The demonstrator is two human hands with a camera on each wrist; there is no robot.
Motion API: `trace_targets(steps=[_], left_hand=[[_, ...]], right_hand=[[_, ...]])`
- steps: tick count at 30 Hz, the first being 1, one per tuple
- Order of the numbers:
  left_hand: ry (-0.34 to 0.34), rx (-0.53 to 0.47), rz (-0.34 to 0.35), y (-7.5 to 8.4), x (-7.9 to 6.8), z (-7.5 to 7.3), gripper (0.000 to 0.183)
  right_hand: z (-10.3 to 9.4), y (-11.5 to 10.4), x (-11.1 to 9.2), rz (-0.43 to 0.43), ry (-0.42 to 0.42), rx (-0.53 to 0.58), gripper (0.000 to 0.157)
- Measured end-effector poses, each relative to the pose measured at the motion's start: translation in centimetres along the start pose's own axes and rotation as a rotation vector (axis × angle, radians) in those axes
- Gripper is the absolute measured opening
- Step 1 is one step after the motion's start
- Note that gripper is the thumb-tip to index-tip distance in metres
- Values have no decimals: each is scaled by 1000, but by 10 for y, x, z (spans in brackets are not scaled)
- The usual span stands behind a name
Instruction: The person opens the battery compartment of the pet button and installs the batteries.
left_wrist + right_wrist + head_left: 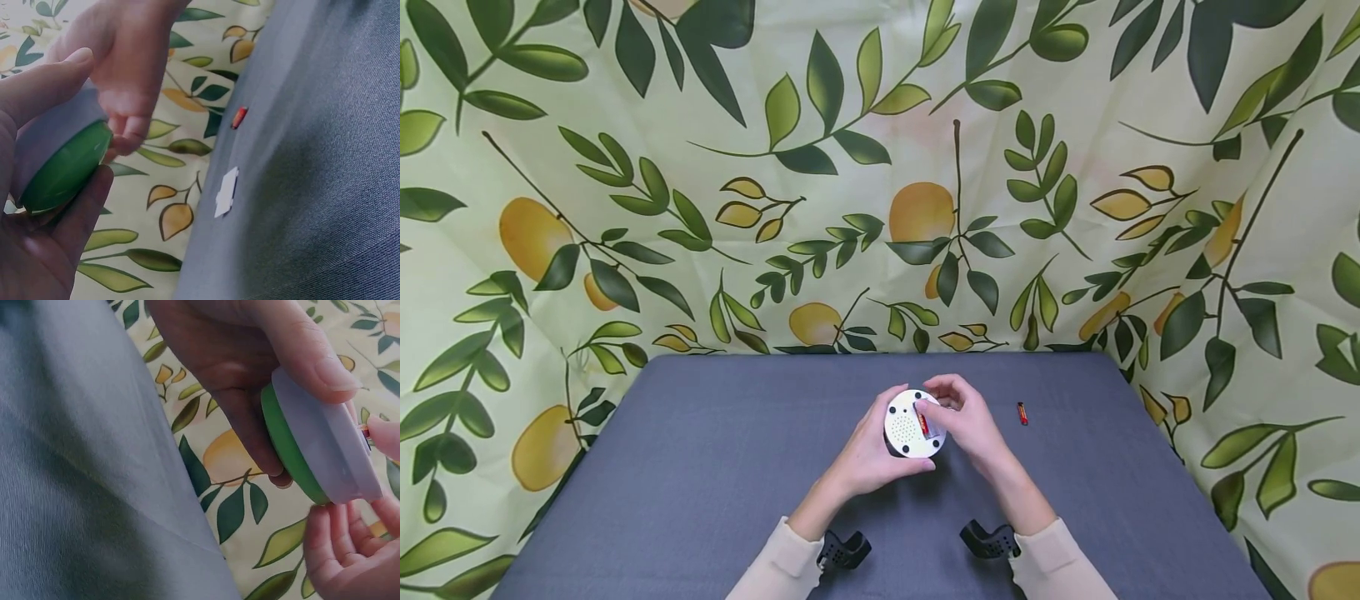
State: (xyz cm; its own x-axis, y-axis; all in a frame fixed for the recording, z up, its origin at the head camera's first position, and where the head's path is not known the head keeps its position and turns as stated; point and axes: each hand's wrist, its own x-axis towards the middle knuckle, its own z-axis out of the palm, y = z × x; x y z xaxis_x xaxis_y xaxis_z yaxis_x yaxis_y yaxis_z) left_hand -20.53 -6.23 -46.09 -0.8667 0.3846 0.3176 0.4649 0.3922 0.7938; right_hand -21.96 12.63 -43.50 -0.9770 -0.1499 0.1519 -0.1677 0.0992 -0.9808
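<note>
My left hand [871, 454] grips a round device [901, 442] by its sides, its white underside facing up. That face has small black feet, a patch of speaker holes and an uncovered battery slot with a red battery [924, 425] in it. In the right wrist view the green side [290, 447] of the device shows beside its white base. My right hand [972, 421] has its thumb on the battery's end, while its curled fingers touch the device's rim. The slot's inside is hidden in both wrist views.
Another red battery [1022, 413] lies on the grey-blue table [737, 442], right of my hands. In the left wrist view a small white cover [226, 192] lies on the table near it. Leaf-and-fruit patterned cloth [850, 167] hangs around the table's back and sides.
</note>
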Motion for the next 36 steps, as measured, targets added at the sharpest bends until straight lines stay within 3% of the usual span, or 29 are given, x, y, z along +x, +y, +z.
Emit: trace_targets(steps=[5,10,26,36], left_hand=[[-8,1,-8,1,-1,0,102],[-15,2,-4,1,0,0,103],[-21,-3,10,1,0,0,102],[-21,3,9,1,0,-1,102]], right_hand=[[-1,11,2,134,-60,101,39],[0,12,2,193,-60,192,35],[7,17,2,180,-1,269,24],[7,16,2,172,-9,269,31]])
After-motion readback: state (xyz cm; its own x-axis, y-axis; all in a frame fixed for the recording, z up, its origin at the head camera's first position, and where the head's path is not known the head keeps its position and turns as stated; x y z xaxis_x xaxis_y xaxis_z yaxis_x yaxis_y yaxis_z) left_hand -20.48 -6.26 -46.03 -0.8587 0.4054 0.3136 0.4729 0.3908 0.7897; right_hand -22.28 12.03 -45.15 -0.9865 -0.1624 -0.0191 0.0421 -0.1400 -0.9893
